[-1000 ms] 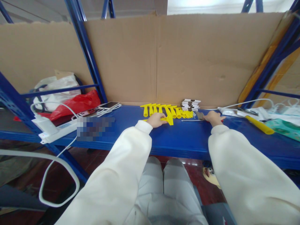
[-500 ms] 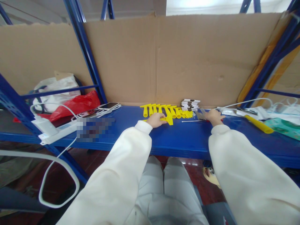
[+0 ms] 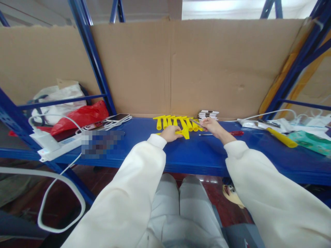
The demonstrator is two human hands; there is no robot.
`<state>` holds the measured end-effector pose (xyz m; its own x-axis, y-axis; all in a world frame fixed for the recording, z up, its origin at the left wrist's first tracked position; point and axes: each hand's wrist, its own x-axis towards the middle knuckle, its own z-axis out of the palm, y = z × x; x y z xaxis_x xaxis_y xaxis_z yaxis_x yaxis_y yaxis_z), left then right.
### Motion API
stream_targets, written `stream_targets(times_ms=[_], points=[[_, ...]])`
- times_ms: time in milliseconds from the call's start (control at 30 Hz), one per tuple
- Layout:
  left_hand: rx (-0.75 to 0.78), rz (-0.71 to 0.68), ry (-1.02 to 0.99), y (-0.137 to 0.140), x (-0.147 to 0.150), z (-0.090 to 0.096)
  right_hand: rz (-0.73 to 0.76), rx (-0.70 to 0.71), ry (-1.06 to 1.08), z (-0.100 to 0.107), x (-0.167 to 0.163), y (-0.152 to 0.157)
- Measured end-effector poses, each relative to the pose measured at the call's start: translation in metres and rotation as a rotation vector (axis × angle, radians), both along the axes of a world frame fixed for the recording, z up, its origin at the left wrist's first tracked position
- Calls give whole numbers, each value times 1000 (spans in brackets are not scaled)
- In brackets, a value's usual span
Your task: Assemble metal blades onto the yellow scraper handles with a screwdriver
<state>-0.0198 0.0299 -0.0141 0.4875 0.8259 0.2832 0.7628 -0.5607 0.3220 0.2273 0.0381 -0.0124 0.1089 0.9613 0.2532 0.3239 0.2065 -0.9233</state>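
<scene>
Left grip (image 3: pixel 171 133) is pinching a yellow tool (image 3: pixel 186 133), its long axis running roughly parallel to the front edge of the worktop (image 3: pixel 196 151); right grip (image 3: pixel 211 125), nearer the back edge, is pinching a thin strip (image 3: pixel 198 124) slanting behind and right of the tool's wide end.

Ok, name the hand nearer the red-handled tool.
Right. The right hand reaches over the red-handled tool; the left hand is farther off, left of its tip.

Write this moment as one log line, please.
left hand: holds yellow T-shaped tool | right hand: holds thin grey piece | red-handled tool: lies on blue shelf
</scene>
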Motion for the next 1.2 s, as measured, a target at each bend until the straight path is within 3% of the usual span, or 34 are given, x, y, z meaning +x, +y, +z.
stream_targets(times_ms=[100,400,800,933,1200], points=[[5,1,3,-1,0,0,156,-18,-18,-3,-18,-5],[45,21,-39,-2,0,-2,247,-13,-283,-7,-45,-2],[37,-15,-123,3,-3,-5,318,-98,-136,-7,-47,-15],[81,-56,-128,5,-4,-6,310,-124,-113,-5,-48,-18],[267,13,39,-3,-5,0,354,-123,-146,-3,-46,-24]])
